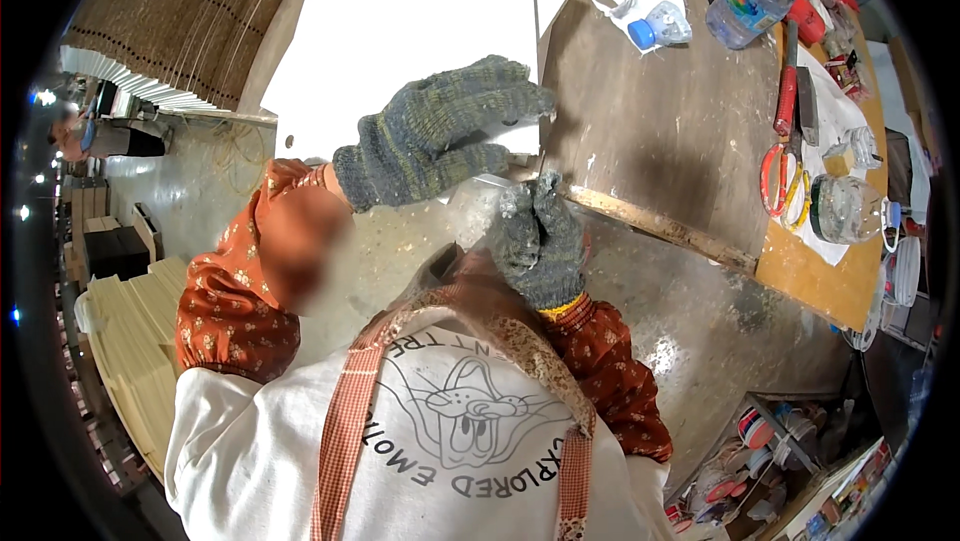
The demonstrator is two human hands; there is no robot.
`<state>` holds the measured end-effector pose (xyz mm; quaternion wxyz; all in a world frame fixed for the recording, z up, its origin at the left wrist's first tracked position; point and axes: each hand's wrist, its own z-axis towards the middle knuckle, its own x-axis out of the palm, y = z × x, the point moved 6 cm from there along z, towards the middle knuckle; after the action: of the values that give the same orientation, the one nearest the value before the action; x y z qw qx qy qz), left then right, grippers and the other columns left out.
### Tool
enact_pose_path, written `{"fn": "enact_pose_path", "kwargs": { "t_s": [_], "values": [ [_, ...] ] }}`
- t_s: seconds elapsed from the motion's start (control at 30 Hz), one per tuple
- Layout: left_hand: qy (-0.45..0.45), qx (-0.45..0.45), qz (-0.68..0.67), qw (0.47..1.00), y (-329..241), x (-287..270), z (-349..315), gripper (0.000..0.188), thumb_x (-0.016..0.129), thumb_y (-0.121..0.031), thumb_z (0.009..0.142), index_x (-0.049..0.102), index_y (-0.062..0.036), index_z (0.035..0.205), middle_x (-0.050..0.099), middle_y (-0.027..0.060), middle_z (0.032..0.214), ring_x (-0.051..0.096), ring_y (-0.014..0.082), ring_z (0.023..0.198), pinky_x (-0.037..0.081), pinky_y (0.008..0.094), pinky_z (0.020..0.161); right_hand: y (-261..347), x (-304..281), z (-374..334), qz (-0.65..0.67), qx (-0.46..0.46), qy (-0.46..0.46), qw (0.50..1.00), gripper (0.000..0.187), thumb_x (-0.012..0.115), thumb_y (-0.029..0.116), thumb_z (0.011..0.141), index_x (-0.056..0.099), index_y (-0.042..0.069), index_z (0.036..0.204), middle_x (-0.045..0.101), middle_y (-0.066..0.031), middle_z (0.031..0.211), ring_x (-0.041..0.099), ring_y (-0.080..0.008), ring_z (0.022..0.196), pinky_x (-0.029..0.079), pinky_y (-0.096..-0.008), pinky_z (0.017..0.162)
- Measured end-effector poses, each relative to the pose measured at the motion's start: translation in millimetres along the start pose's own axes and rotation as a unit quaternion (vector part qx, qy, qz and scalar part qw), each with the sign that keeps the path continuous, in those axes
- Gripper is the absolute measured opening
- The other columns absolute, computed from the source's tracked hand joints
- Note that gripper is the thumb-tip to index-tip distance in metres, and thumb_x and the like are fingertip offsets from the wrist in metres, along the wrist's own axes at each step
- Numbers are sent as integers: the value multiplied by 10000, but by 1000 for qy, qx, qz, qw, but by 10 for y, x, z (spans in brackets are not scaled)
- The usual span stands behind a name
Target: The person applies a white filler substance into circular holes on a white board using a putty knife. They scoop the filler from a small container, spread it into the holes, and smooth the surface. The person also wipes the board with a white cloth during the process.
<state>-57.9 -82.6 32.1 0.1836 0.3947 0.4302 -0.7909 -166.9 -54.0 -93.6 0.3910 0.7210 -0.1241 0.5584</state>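
A large white board (430,21) lies on the wooden workbench in front of me. My left hand (440,131), in a grey-green knitted glove, rests over its near right corner. The fingers are stretched toward the right, with the thumb apart below them. Close by, just off the bench edge, my right hand (540,241) wears a similar glove with a yellow cuff. Its fingers are curled round a clear plastic thing (474,205), which bulges out on the left side. Glove and apron hide part of it, so its kind is unclear.
Stacked brown corrugated sheets (175,16) stand at the far left. On the right are a large plastic bottle (752,3), a blue-capped small bottle (660,29), scissors (775,179), a red-handled tool (786,91) and a clear jar (842,209). The bench edge (660,228) runs before me.
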Motion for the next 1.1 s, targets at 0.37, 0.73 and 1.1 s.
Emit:
{"fn": "enact_pose_path", "kwargs": {
  "t_s": [0.37, 0.73, 1.1],
  "values": [
    [10, -41, -3, 999, 63, 6, -59, 452, 577, -203, 828, 472, -59, 1243, 443, 125, 1302, 382, 284, 1239, 295, 425, 1043, 58, -194, -145, -533, -291, -9, 794, 278, 573, 121, 828, 512, 23, 1081, 590, -63, 934, 574, -156, 829, 474, -272, 751],
    [16, 31, 100, 994, 36, 59, -41, 475, 532, -220, 847, 418, -128, 1299, 483, 98, 1263, 446, 266, 1176, 385, 396, 985, -211, -249, 87, -55, -159, -137, 976, 197, 569, 176, 857, 520, 41, 992, 563, -37, 714, 545, -142, 579, 476, -272, 481],
    [18, 166, 100, 981, 248, 146, 271, 396, 443, -211, 903, 417, -34, 1255, 494, 143, 1199, 535, 263, 985, 474, 393, 849, -341, -66, 82, -127, -175, 1, 976, 307, 413, 230, 935, 468, 12, 1144, 571, -92, 979, 554, -155, 852, 483, -299, 717]
  ]
}}
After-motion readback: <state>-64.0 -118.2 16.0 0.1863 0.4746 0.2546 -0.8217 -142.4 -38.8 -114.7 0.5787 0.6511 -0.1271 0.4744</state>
